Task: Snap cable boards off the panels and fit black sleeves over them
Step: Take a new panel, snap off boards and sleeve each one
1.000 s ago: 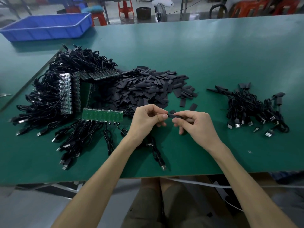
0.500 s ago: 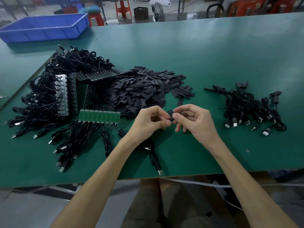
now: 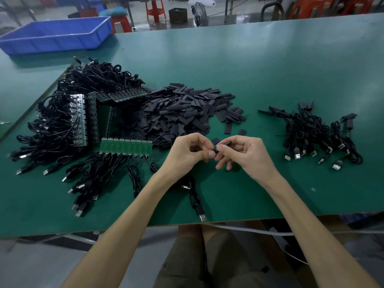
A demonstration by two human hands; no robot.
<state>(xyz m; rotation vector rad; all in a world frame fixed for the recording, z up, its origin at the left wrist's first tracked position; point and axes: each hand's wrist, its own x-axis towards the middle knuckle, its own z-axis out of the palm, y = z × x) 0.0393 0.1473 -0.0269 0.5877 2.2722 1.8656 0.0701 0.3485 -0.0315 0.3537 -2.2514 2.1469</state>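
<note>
Far L, back edge: blue tray (image 3: 56, 36) sat on the bench (image 3: 270, 69). Nearer, L side: a big cable heap (image 3: 54, 129) w/ panels stacked on it. One green panel (image 3: 125, 145) lay flat at the heap's front, its leads fanning toward the near bench edge. Just R of that was the sleeve pile (image 3: 178, 113), w/ a few strays beside it.

Front-centre, both hands met above the bench, fingertips touching. Left hand (image 3: 187, 154): fingers curled, thumb + forefinger pinching the end of a cable (image 3: 196, 201). The cable ran under the wrist to a USB plug near the bench edge. Its board end was hidden by fingers. Right hand (image 3: 247, 154): curled, pinching a black sleeve (image 3: 223, 144) btwn thumb + forefinger, one end right at the left thumb tip. Couldn't tell how far on the sleeve was.

Far R: a smaller bundle of sleeved cables (image 3: 318, 138), well apart from the hands.
</note>
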